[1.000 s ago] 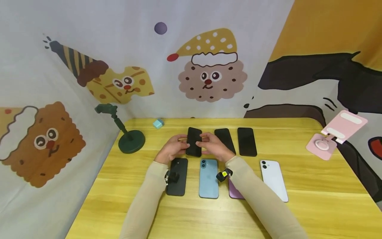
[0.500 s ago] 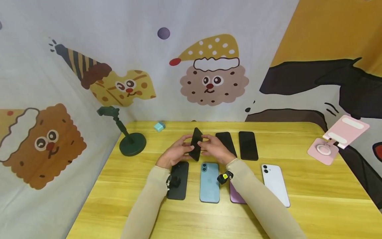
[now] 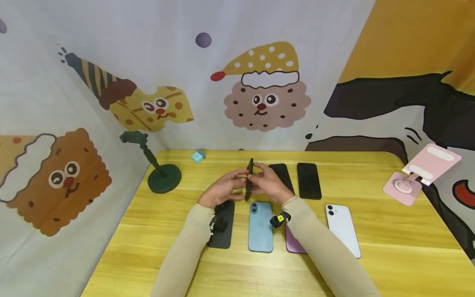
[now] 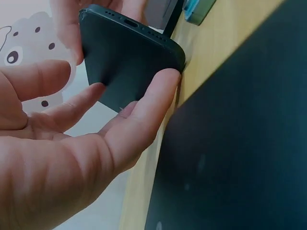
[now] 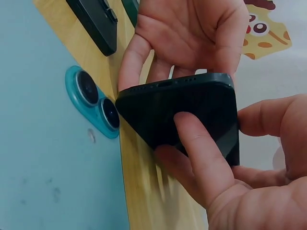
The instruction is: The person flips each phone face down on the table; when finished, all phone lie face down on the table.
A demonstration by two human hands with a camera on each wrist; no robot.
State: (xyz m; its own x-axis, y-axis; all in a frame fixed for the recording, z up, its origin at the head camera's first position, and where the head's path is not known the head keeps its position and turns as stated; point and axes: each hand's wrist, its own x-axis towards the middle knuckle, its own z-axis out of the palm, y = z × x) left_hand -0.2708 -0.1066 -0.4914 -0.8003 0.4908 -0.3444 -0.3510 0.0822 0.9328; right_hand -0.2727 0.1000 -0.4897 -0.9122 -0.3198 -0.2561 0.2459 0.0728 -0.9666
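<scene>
A black smartphone (image 3: 248, 191) stands on its long edge between both hands, seen nearly edge-on in the head view. My left hand (image 3: 224, 188) grips it from the left; in the left wrist view one finger touches the lower corner of the phone (image 4: 129, 52). From the right, my right hand (image 3: 271, 182) holds the same phone (image 5: 206, 103), with fingertips on its flat face and edge. Below the hands lie a dark phone (image 3: 225, 233), partly under the left wrist, a blue phone (image 3: 261, 232) and a purple phone (image 3: 294, 242), partly covered by the right forearm.
Two black phones lie at the back, one (image 3: 283, 175) beside the right hand and another (image 3: 309, 181) farther right. A white phone (image 3: 343, 231) is at the right. A green stand (image 3: 164, 179), a light blue cube (image 3: 198, 156) and a pink folding stand (image 3: 402, 187) sit around the table.
The black phone, earlier with its broad face toward the head camera, has turned up onto its edge and shifted slightly right. Both hands moved along with it, the left one farther right.
</scene>
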